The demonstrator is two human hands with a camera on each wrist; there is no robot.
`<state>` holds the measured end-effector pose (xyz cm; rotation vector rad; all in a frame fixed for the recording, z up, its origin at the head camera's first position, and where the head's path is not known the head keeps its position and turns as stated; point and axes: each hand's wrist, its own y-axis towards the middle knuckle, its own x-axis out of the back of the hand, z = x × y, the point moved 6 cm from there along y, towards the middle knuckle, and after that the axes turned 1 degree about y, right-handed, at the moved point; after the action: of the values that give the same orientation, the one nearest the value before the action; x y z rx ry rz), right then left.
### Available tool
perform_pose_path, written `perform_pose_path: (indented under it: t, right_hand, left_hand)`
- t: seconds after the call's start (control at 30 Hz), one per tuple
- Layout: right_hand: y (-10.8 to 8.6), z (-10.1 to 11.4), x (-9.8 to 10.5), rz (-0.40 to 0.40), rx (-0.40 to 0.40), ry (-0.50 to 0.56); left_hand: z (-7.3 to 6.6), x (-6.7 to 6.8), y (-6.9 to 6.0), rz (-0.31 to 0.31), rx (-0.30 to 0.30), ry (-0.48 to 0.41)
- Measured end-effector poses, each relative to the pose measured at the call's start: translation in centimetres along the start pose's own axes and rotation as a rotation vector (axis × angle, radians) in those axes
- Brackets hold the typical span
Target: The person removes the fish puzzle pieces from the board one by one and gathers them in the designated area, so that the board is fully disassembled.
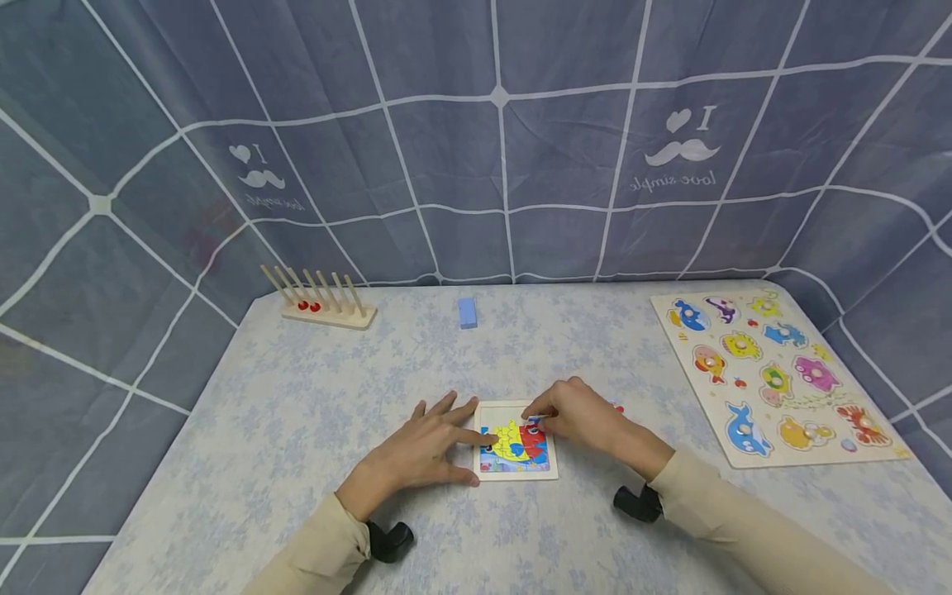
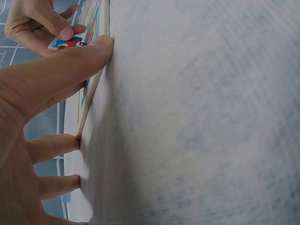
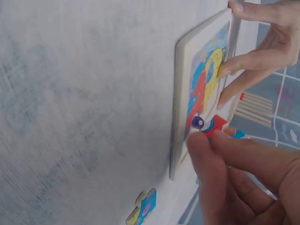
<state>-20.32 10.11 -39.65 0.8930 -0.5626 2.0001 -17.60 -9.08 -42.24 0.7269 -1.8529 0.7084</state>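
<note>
A small jigsaw puzzle in a pale wooden frame (image 1: 516, 478) lies on the table, with a yellow and red fish picture partly filled in. My left hand (image 1: 420, 448) is spread over its left side; the thumb rests on the frame's near edge and the index fingertip touches the picture. Over the upper right part, my right hand (image 1: 583, 417) pinches a red and blue puzzle piece (image 3: 217, 124) between thumb and forefinger. The piece is tilted above the board in the right wrist view. A loose blue and yellow puzzle piece (image 3: 146, 206) lies beside the frame.
A large peg puzzle board (image 1: 714, 413) with sea animals lies to the right. At the back left stands a wooden peg rack (image 1: 330, 314) with red beads. A blue block (image 1: 467, 313) sits at the back middle. Grey-blue curtains (image 1: 446, 165) hang around the table.
</note>
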Motion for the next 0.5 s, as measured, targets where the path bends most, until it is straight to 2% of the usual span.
perform_pose_path:
  t: [0.3, 0.4, 0.5]
  right_hand:
    - [0.5, -0.1, -0.1, -0.1, -0.074, -0.052]
    - [0.5, -0.5, -0.3, -0.131, -0.106, 0.01]
    - [0.4, -1.2, -0.5, -0.153, -0.149, 0.122]
  left_hand:
    - [0.0, 0.0, -0.1, 0.013, 0.006, -0.007]
    - [0.0, 0.0, -0.1, 0.007, -0.001, -0.004]
    - [0.0, 0.0, -0.2, 0.003, -0.003, -0.005]
